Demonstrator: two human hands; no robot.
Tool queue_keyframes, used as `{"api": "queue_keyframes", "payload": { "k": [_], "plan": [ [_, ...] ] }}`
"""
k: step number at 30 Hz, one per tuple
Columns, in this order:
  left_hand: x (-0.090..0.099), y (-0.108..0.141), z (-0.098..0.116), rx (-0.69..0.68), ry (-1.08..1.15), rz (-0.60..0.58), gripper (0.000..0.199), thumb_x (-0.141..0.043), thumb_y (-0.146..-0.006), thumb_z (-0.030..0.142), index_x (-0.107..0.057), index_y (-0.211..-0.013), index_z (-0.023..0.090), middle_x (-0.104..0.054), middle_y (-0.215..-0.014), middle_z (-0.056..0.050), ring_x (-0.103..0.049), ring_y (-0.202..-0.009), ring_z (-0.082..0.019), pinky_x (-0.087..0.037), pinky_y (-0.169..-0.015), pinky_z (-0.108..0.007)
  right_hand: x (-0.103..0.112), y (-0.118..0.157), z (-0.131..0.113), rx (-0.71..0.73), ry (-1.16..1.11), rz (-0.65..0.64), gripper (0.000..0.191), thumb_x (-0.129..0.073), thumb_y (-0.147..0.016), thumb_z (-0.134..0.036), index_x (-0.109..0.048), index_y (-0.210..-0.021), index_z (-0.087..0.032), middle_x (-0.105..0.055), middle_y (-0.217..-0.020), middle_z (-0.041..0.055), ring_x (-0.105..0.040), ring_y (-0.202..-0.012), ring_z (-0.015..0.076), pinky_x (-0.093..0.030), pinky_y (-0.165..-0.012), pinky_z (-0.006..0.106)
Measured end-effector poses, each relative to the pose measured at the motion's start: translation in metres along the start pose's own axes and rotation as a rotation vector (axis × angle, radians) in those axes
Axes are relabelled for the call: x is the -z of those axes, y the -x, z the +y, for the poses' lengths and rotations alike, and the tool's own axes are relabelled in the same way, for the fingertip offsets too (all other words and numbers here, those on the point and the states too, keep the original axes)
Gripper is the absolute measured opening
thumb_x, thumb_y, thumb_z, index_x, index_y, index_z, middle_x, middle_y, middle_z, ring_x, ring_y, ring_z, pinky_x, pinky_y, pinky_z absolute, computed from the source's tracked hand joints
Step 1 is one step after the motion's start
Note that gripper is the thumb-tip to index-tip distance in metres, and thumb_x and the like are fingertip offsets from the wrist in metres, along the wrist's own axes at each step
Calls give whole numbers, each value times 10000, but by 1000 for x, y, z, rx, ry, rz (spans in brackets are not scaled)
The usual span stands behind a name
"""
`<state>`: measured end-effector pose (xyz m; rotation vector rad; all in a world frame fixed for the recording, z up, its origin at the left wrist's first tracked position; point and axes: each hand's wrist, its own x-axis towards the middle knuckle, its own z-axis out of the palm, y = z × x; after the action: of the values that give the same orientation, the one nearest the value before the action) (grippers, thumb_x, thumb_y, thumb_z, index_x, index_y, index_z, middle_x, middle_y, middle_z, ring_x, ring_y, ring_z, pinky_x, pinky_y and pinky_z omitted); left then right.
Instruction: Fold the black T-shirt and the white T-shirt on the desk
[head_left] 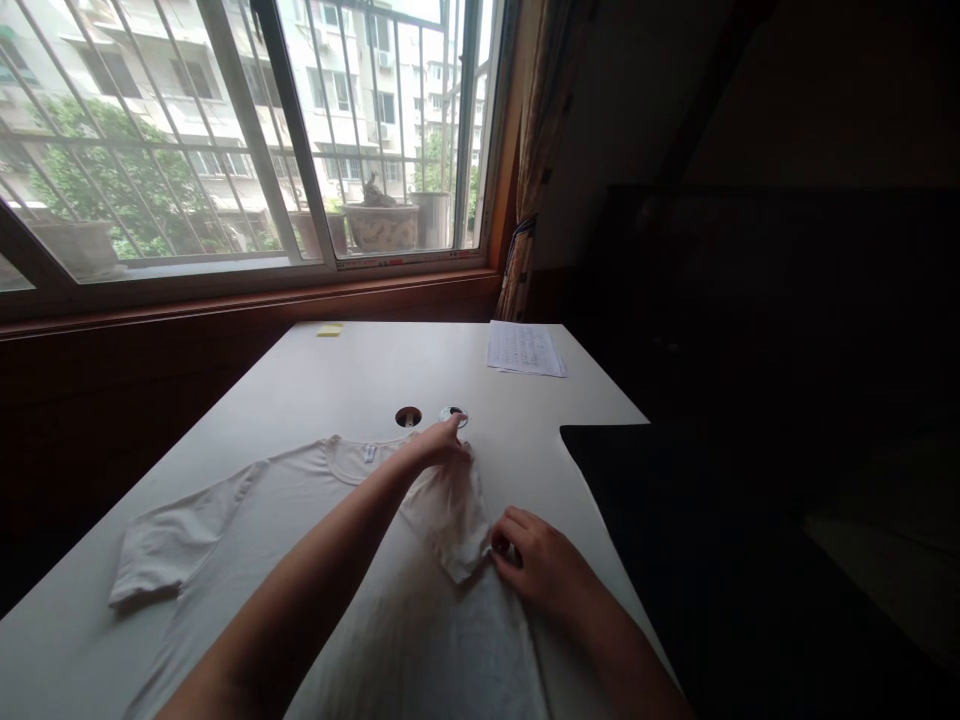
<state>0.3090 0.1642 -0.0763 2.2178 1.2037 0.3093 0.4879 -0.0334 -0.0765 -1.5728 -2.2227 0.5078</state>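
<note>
A white T-shirt [300, 540] lies spread on the white table, its neckline toward the window. The sleeve on the left stretches out flat, while the one on the right is folded inward over the body. My left hand [448, 440] reaches across the shirt and grips its shoulder at the top of the folded sleeve; the fingertips are partly hidden. With thumb and fingers pinched together, my right hand [529, 555] holds the shirt's right edge near the sleeve's hem.
Past the collar, the table [375, 370] has a round hole [408, 417] and a round fitting [454, 412] beside it. Printed papers [525, 348] and a yellow note [330, 329] lie at the far edge. A black surface [622, 500] borders the right side. A barred window [390, 150] stands behind.
</note>
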Motion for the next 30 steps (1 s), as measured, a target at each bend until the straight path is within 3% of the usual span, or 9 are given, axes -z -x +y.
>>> {"api": "queue_keyframes", "payload": {
  "k": [4, 11, 15, 18, 22, 25, 30],
  "plan": [
    [-6, -6, 5, 18, 7, 7, 730, -766, -731, 188, -510, -1413, 160, -754, -904, -35, -730, -819, -221, -530, -672, -248, 2, 2, 2, -15, -3, -14, 91, -616, -871, -134, -628, -839, -218, -623, -873, -8, -599, -771, 153, -460, -717, 260],
    [-29, -2, -1, -114, -83, 172, 476, -645, -895, 147, -556, -1361, 186, -732, -950, -48, -693, -915, -235, -542, -842, -344, 4, 4, 9, 17, -9, -26, 124, -637, -828, -97, -633, -816, -220, -622, -855, -11, -610, -789, 160, -462, -720, 264],
    [-29, 12, 2, -222, -172, 269, 349, -581, -972, 193, -593, -1321, 183, -664, -1176, -120, -610, -1099, -294, -500, -974, -459, 6, 4, 7, 77, 1, -6, 115, -659, -829, -102, -638, -815, -214, -611, -877, 6, -602, -851, 182, -477, -761, 288],
    [-24, 31, 5, -309, -222, 304, 307, -476, -1029, 221, -609, -1303, 178, -603, -1276, -151, -548, -1184, -317, -482, -1003, -503, 6, 4, 3, 150, -27, 64, 134, -683, -843, -114, -679, -932, -214, -624, -954, 34, -591, -944, 210, -493, -850, 333],
    [-18, 62, 0, -508, -259, 198, 255, -492, -1026, 212, -682, -1195, 231, -665, -1210, -84, -578, -1184, -259, -484, -1039, -427, 1, 3, -2, 269, -79, 96, 265, -635, -878, -88, -710, -1097, -215, -658, -1010, 64, -578, -999, 228, -508, -894, 364],
    [-17, 77, -10, -688, -293, 74, 331, -468, -1051, 243, -615, -1347, 225, -630, -1377, -89, -544, -1309, -238, -421, -1136, -407, -8, 1, -3, 340, -118, 43, 250, -626, -891, -95, -743, -1074, -219, -678, -1016, 65, -592, -983, 217, -520, -880, 343],
    [-18, 74, -23, -644, -398, -4, 502, -447, -1067, 305, -372, -1559, 241, -423, -1596, -77, -360, -1486, -276, -299, -1215, -508, -21, 1, -1, 357, -169, -17, 203, -674, -881, -140, -782, -1025, -232, -683, -971, 54, -628, -926, 191, -525, -837, 298]
  ]
}}
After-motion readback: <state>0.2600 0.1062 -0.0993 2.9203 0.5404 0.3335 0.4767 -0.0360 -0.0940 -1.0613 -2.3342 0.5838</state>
